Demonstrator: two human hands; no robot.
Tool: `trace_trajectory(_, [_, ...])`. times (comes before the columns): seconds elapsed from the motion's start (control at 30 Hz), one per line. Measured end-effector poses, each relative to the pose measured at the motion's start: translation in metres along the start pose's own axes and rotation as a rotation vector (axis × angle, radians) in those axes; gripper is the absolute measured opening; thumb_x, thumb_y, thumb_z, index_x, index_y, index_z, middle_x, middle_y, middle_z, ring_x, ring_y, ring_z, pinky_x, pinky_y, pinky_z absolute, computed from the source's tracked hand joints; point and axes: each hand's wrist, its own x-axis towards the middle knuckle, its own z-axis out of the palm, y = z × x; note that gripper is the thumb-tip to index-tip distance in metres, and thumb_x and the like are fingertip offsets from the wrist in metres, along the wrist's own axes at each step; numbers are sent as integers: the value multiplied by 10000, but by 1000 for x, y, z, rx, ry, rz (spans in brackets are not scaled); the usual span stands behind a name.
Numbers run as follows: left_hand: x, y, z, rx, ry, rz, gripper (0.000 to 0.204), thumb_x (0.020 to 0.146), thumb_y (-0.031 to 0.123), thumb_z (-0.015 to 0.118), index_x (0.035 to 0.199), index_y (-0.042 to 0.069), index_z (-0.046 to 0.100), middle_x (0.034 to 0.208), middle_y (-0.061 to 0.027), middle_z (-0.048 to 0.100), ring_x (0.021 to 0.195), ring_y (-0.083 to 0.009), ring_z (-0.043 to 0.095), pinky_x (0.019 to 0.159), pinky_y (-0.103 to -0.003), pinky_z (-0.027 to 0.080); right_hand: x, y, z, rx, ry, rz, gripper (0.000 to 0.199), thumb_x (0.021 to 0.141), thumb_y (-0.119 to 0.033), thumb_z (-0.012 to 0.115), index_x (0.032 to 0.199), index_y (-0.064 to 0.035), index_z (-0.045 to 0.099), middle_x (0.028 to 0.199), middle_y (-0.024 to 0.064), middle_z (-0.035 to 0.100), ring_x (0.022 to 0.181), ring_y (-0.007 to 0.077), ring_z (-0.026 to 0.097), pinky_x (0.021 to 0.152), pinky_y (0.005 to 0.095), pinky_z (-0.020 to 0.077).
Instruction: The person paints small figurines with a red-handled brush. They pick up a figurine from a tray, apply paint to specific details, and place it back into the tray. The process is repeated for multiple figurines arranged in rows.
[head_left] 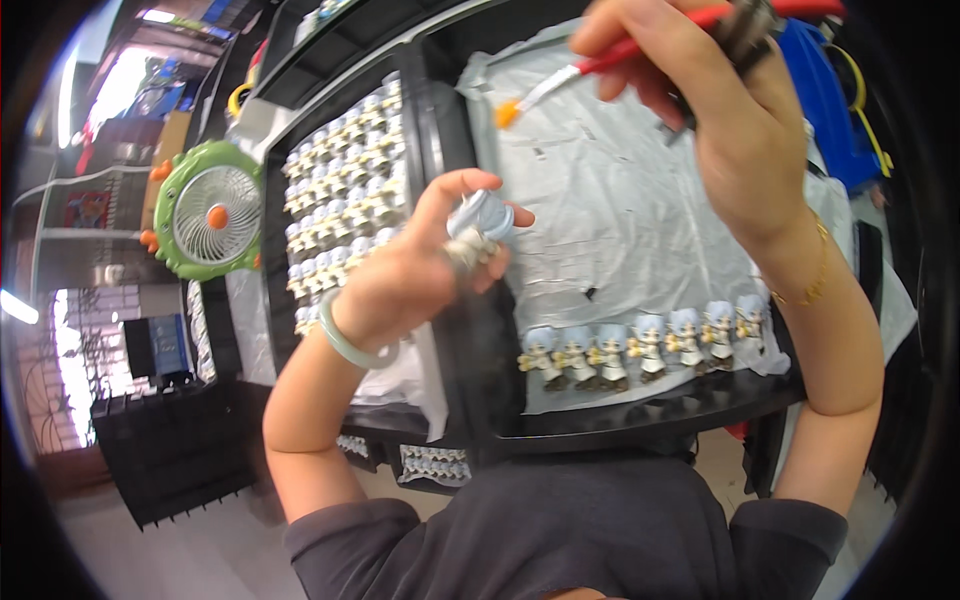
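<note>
My left hand (415, 270) holds a small figurine (478, 228) with pale blue hair, pinched between thumb and fingers above the gap between two black trays. My right hand (715, 115) grips a red-handled paintbrush (600, 65) with an orange-tipped bristle, held up over the right tray. The brush tip hovers well above and apart from the held figurine. A row of several finished-looking figurines (645, 345) stands along the near edge of the right tray.
The right black tray (640, 420) is lined with grey-white sheet. The left tray (275, 250) is packed with several rows of similar figurines (345, 200). A green and orange desk fan (208, 212) stands at the left. Blue object (830, 100) at far right.
</note>
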Motion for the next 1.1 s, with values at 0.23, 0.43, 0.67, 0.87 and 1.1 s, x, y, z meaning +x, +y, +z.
trace_trajectory(0.23, [-38,-11,-3,204,-35,260,828,505,-103,558,1175,240,212,1146,-158,353,904,-224,476,724,-285,366,-8,6,0,-199,-53,91,294,896,-200,370,837,9,569,732,45,553,594,41,470,487,175,285])
trace_trajectory(0.43, [-39,-11,-4,351,-66,385,771,528,-93,575,1165,184,240,1151,-178,380,989,-248,462,808,-315,358,-11,14,-8,-242,-72,113,295,901,-208,373,853,8,568,838,55,554,639,52,497,533,176,313])
trace_trajectory(0.67, [-45,2,0,1327,221,437,617,503,182,725,1056,34,496,879,-71,501,775,-214,437,734,-306,337,-11,12,0,-264,-137,109,297,901,-211,373,842,10,563,838,57,549,646,51,499,536,177,315])
trace_trajectory(0.87, [-48,4,2,1554,297,441,668,441,399,743,984,64,544,759,-28,502,649,-186,377,622,-292,269,-9,16,1,-295,-128,10,332,896,-230,381,816,10,596,770,51,581,602,45,492,475,168,292])
trace_trajectory(1.1, [-50,2,1,1572,314,422,650,447,432,740,962,80,557,757,-17,508,654,-187,384,627,-291,271,-9,19,0,-280,-181,12,322,897,-231,385,842,8,592,813,57,585,624,45,501,482,166,295])
